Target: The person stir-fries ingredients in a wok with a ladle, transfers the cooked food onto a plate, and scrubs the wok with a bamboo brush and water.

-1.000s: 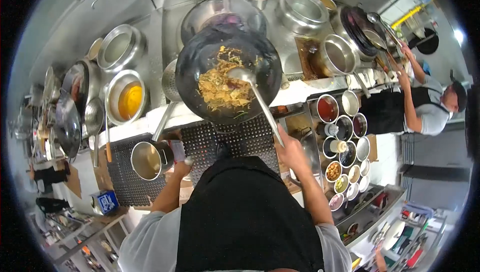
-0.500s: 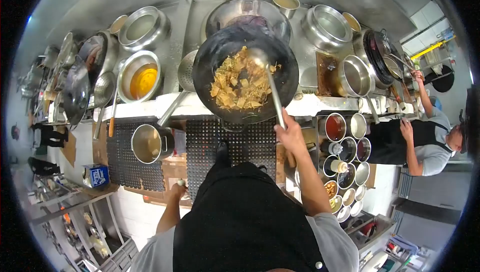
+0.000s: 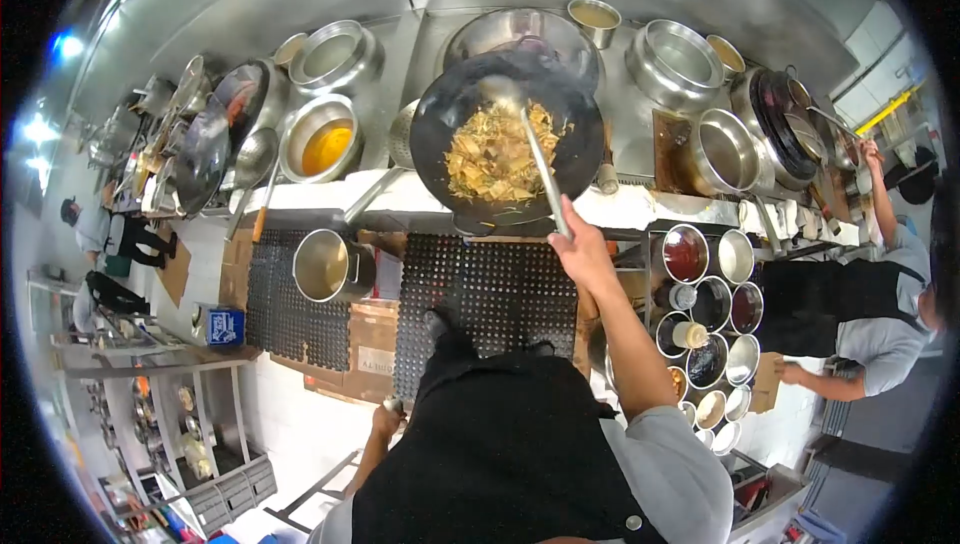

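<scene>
A black wok [image 3: 440, 129] holds a heap of browned, shredded food [image 3: 490, 159] with steam rising over it. My right hand [image 3: 582, 244] is closed round the long metal handle of a ladle [image 3: 541, 166], whose bowl rests at the far part of the food. Low on the left, near my side, my left hand [image 3: 387, 417] is closed on a small whitish object too little to make out. A perforated strainer [image 3: 402, 136] lies just left of the wok, its handle pointing toward me.
Left of the wok are a bowl of orange liquid [image 3: 293, 149] and a pot [image 3: 322, 266]. Sauce containers [image 3: 686, 253] stand at the right. Beyond them, a co-worker [image 3: 885, 314] stands by another wok station. Black perforated mats [image 3: 480, 289] lie below.
The view has shifted, then the ladle has moved to the far part of the wok and the food is spread differently. My left hand is lower, nearer my body. The co-worker's one arm has lowered.
</scene>
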Demonstrator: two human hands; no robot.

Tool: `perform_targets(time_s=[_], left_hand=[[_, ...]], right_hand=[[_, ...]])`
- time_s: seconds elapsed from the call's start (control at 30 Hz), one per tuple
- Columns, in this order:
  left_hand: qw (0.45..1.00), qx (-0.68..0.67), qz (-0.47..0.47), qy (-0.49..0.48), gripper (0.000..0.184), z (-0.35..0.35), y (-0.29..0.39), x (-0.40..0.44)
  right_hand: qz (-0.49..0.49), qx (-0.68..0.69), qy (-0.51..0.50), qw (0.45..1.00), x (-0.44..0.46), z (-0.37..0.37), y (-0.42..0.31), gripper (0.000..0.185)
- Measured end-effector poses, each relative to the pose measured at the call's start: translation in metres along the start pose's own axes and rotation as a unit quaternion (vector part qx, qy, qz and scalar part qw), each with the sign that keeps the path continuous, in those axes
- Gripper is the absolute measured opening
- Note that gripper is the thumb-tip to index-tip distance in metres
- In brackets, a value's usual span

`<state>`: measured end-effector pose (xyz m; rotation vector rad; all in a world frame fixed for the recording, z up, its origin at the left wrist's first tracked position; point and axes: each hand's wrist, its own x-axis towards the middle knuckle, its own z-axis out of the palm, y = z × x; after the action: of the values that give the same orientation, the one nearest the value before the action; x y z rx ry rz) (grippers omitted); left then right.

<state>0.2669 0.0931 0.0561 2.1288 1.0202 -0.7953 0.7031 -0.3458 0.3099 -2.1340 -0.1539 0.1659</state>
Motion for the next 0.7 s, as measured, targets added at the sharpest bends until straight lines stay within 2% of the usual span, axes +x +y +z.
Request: perform_targets(time_s=[0.03, 0.07, 0.1, 0.13, 0.17, 0.2, 0.23, 0.27, 0.3, 0.33, 0.37, 0.4, 0.43, 0.47, 0.57, 0.63, 0.7], left_hand=[[0.999, 0.031, -0.030, 0.011, 0.055, 0.007, -0.013, -0.006], [0.996, 0.059, -0.060, 0.021, 0.059, 0.015, -0.027, -0.008], [0.997, -0.059, -0.055, -0.014, 0.067, 0.018, -0.037, -0.013], [0.999, 0.007, -0.043, 0.016, 0.068, 0.028, -0.059, -0.008], [0.999, -0.009, -0.048, 0.020, 0.068, 0.029, -0.066, -0.004], [0.996, 0.082, -0.030, -0.028, 0.066, 0.026, -0.071, 0.003], [0.983, 0.169, -0.010, -0.075, 0.065, 0.021, -0.075, 0.014], [0.965, 0.219, 0.083, -0.121, 0.067, 0.013, -0.083, 0.030], [0.997, 0.022, -0.053, -0.052, 0.064, 0.035, -0.113, 0.064], [0.997, 0.006, -0.071, -0.006, 0.062, 0.017, -0.101, 0.059], [0.996, 0.078, -0.003, 0.048, 0.058, 0.018, -0.110, 0.077], [0.998, 0.048, -0.034, 0.023, 0.055, -0.001, -0.099, 0.079], [0.998, 0.014, -0.049, 0.029, 0.050, -0.016, -0.091, 0.081], [0.999, 0.033, -0.016, 0.012, 0.046, -0.035, -0.082, 0.078], [0.993, -0.065, -0.059, 0.074, 0.045, -0.078, -0.079, 0.082], [0.995, -0.033, -0.007, 0.090, 0.048, -0.080, -0.114, 0.111], [0.995, 0.005, 0.002, 0.098, 0.048, -0.096, -0.144, 0.115]], right_hand=[[-0.062, 0.018, 0.034, 0.997, -0.012, -0.005, -0.008, 0.074], [-0.069, 0.011, 0.026, 0.997, -0.024, -0.013, -0.021, 0.074], [0.032, 0.114, -0.033, 0.992, -0.035, -0.021, -0.035, 0.074], [0.133, 0.211, -0.092, 0.964, -0.043, -0.025, -0.043, 0.073], [0.114, 0.208, -0.091, 0.967, -0.046, -0.022, -0.031, 0.072], [0.094, 0.205, -0.092, 0.970, -0.044, -0.014, -0.010, 0.072], [-0.096, 0.029, 0.018, 0.995, -0.038, 0.008, 0.022, 0.072], [-0.284, -0.142, 0.130, 0.939, -0.033, 0.029, 0.044, 0.072], [-0.181, -0.085, 0.081, 0.976, -0.038, 0.041, 0.042, 0.072], [-0.069, -0.032, 0.028, 0.997, -0.040, 0.052, 0.035, 0.071], [-0.054, 0.016, 0.030, 0.998, -0.041, 0.068, 0.011, 0.070], [-0.064, 0.005, 0.014, 0.998, -0.041, 0.082, -0.035, 0.070], [-0.013, 0.037, -0.028, 0.999, -0.039, 0.095, -0.092, 0.070], [0.040, 0.068, -0.068, 0.995, -0.031, 0.114, -0.132, 0.070], [-0.021, 0.076, -0.174, 0.982, 0.035, 0.194, -0.179, 0.071], [-0.018, -0.014, -0.218, 0.976, 0.090, 0.253, -0.212, 0.071], [-0.049, -0.065, -0.227, 0.970, 0.146, 0.322, -0.215, 0.049]])
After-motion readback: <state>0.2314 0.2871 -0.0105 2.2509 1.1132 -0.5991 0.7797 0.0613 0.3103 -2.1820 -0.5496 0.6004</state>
